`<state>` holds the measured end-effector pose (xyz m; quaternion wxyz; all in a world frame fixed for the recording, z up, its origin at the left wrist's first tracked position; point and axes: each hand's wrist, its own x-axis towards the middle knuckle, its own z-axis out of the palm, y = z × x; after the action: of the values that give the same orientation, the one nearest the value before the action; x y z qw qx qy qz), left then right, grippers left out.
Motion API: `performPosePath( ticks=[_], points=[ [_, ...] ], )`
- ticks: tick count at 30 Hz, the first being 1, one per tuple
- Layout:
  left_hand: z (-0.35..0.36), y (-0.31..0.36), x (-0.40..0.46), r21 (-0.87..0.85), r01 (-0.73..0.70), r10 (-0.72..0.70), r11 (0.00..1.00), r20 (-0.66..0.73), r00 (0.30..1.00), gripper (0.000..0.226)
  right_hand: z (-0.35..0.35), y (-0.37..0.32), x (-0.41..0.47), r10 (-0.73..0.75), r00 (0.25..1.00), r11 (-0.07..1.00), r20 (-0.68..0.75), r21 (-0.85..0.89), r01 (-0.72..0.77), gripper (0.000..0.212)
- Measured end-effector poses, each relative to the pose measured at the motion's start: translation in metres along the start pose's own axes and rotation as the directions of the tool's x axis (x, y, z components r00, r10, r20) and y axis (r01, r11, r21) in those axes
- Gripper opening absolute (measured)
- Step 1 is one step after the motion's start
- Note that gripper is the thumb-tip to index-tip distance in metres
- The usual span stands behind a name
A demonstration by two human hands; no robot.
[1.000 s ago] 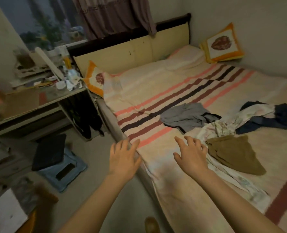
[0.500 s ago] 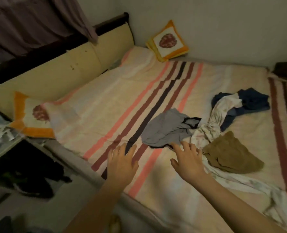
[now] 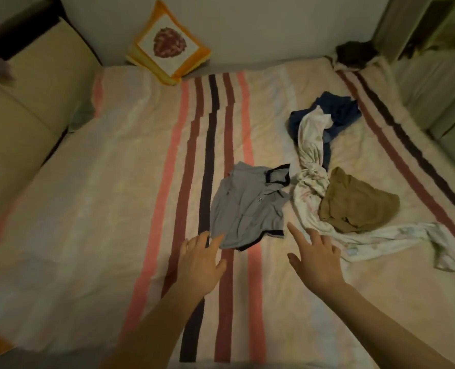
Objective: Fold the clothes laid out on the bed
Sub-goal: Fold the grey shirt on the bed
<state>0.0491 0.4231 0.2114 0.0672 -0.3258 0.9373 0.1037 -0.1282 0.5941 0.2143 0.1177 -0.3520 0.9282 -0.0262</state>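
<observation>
A crumpled grey polo shirt (image 3: 245,209) with a dark collar lies mid-bed on the striped sheet (image 3: 114,182). To its right a long white patterned garment (image 3: 311,182) twists across the bed, with an olive-brown garment (image 3: 354,206) on top of it and a dark blue one (image 3: 338,110) behind. My left hand (image 3: 199,262) reaches out with fingers spread, its fingertips at the grey shirt's near edge. My right hand (image 3: 317,259) is stretched forward, fingers straight, just short of the shirt and the white garment. Neither hand holds anything.
An orange-bordered cushion (image 3: 168,46) leans against the far wall. The padded headboard (image 3: 34,102) runs along the left. A dark bundle (image 3: 356,53) sits at the far right corner, beside pale furniture (image 3: 434,89).
The view has swung right and closer over the bed. Both hands have moved forward toward the grey shirt, and the left fingertips now reach its edge.
</observation>
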Motion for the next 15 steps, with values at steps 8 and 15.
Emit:
performPosePath(
  ticks=[8, 15],
  points=[
    [0.065, -0.033, 0.116, 0.018, -0.12, 0.119, 0.993, 0.024, 0.993, 0.058, 0.083, -0.001, 0.076, 0.137, 0.989, 0.99, 0.055, 0.021, -0.138, 0.064],
    [0.127, -0.037, 0.234, -0.017, -0.205, 0.206, 0.979, 0.081, 0.975, 0.056, 0.154, 0.013, 0.179, 0.198, 0.98, 0.969, 0.011, 0.148, -0.198, 0.064]
  ],
)
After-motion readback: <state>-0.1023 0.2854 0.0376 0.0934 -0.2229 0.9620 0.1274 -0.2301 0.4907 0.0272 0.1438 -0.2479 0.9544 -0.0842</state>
